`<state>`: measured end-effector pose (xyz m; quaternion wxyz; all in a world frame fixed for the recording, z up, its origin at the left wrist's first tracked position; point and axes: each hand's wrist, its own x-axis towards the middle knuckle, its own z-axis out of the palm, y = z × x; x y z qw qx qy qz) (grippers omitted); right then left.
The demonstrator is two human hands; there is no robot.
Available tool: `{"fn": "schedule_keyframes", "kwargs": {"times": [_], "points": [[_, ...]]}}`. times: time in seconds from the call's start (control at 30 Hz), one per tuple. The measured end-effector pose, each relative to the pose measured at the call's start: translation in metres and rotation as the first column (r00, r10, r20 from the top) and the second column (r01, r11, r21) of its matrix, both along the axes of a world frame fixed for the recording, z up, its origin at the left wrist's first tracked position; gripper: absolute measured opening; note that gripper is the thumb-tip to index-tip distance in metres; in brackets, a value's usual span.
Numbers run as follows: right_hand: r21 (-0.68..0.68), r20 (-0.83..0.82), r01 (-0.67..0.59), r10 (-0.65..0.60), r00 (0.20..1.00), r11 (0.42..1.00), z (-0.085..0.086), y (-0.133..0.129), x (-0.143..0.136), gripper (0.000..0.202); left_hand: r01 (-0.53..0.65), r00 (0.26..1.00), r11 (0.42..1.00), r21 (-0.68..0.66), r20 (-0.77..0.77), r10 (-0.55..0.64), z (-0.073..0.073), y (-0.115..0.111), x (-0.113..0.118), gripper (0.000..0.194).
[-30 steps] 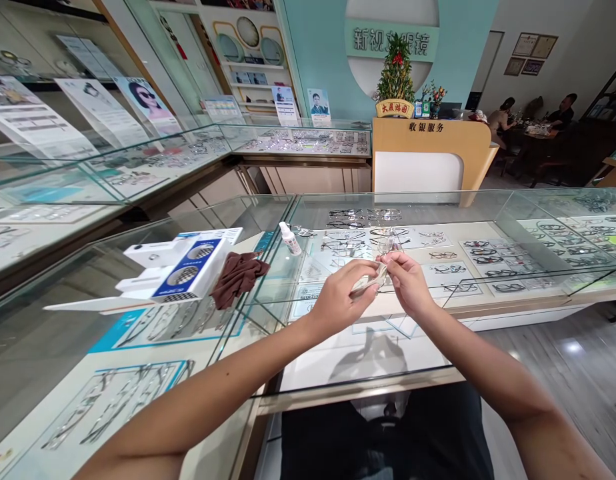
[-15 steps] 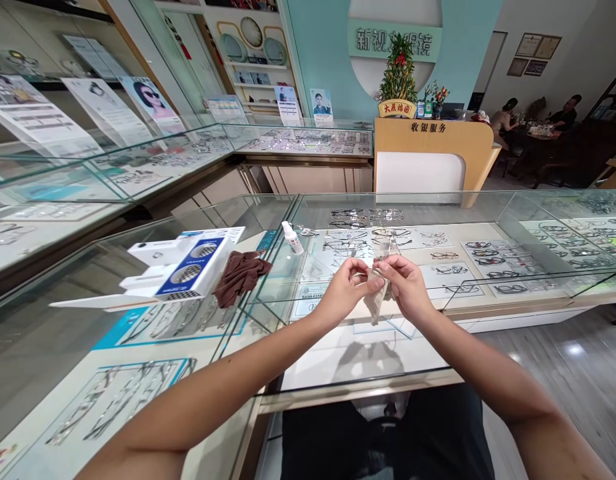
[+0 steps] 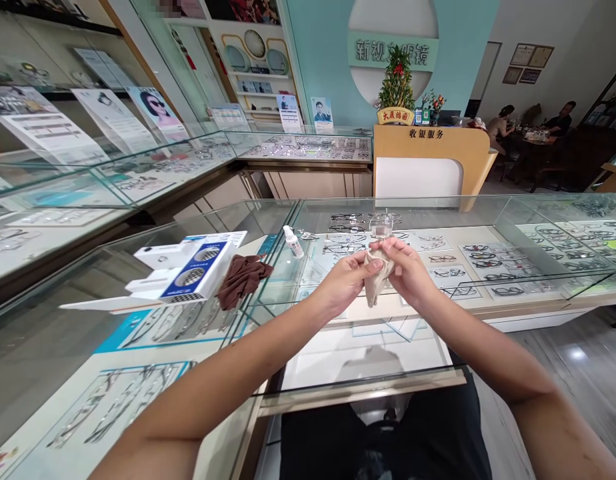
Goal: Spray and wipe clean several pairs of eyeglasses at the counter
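Over the glass display counter [image 3: 333,360], my left hand [image 3: 345,283] pinches a beige cloth [image 3: 375,287] between thumb and fingers. My right hand [image 3: 408,267] closes on the same cloth from the other side, with both sets of fingertips almost meeting. The cloth is folded and hangs down between the hands. Just above the fingertips shows a clear, thin-rimmed piece that looks like part of a pair of eyeglasses [image 3: 381,228]; the fingers and cloth hide the rest, and which hand bears it is unclear.
Left of the hands, a small white spray bottle [image 3: 293,243] stands on the glass. Beside it lie a crumpled brown cloth [image 3: 243,280] and a blue-and-white box [image 3: 195,273]. Eyeglass frames [image 3: 488,257] rest inside the case. Farther back are a cashier desk [image 3: 433,143] and two seated people.
Both hands have risen slightly with the beige cloth, which now bunches more openly between them. The clear piece above the fingertips shows more plainly. The view has tilted up a little.
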<state>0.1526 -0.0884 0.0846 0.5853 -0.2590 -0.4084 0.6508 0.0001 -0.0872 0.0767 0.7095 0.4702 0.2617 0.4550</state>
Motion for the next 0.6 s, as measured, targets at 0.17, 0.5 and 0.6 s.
{"fn": "schedule_keyframes", "kwargs": {"times": [0.17, 0.5, 0.6], "points": [[0.231, -0.015, 0.019, -0.016, 1.000, 0.973, 0.058, 0.017, 0.000, 0.032, -0.169, 0.985, 0.919, 0.358, 0.027, 0.170, 0.053, 0.007, 0.016, 0.055], [0.458, -0.074, 0.124, -0.102, 0.992, 0.880, 0.104, 0.003, -0.020, 0.032, -0.545, 0.834, 0.605, 0.581, 0.300, 0.463, 0.090, 0.008, 0.042, 0.056], [0.420, -0.025, 0.141, -0.144, 0.989, 0.897, 0.100, -0.001, -0.019, 0.033, -0.549, 0.830, 0.626, 0.554, 0.272, 0.488, 0.085, 0.004, 0.045, 0.056]]}}
